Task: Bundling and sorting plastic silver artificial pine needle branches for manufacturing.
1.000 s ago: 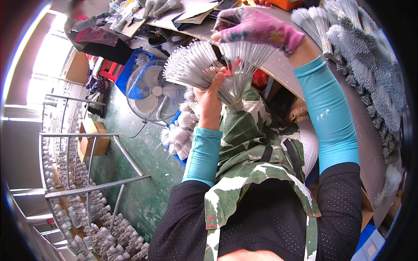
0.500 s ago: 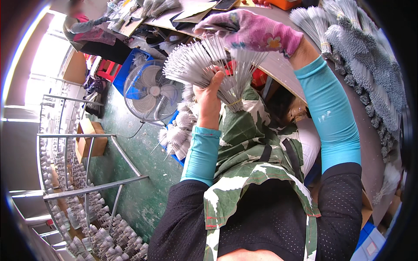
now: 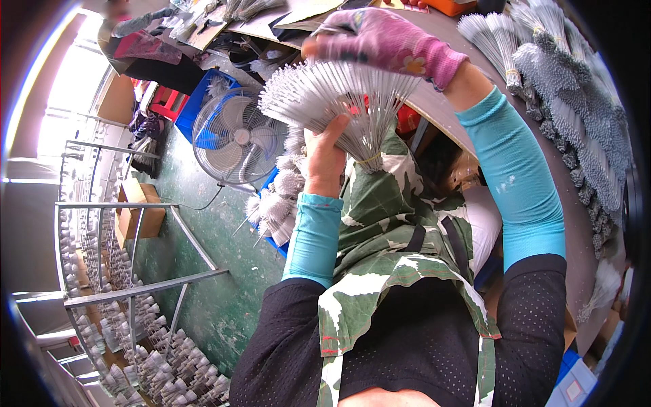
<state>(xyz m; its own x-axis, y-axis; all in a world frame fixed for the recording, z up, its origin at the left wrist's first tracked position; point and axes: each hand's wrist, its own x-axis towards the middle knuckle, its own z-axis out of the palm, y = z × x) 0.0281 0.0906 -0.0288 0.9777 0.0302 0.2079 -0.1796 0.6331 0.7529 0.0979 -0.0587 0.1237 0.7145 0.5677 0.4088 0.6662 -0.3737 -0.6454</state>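
My bare left hand [image 3: 324, 160] is closed round the side of a bundle of thin wire brushes [image 3: 342, 95]. Their pale bristly ends fan out upward, while a yellowish band cinches the lower stems over my lap. My right hand [image 3: 386, 42], in a pink flowered glove, reaches across just above the fanned tops. Its fingers bend toward the left and are smeared by motion, so whether anything is between them cannot be made out. The camouflage apron [image 3: 380, 203] on my lap lies beneath the tied end.
More bundles of grey-white brushes [image 3: 569, 102] are heaped on the table [image 3: 542, 146] at the right. A standing fan [image 3: 241, 136] is at the left, near a blue bin [image 3: 203, 102]. Metal racks [image 3: 142, 288] stand at far left. Another person [image 3: 146, 47] works at the back left.
My right hand has shifted slightly lower and left over the brush tops. The gap between the brushes has closed into one even fan. My left hand keeps its hold.
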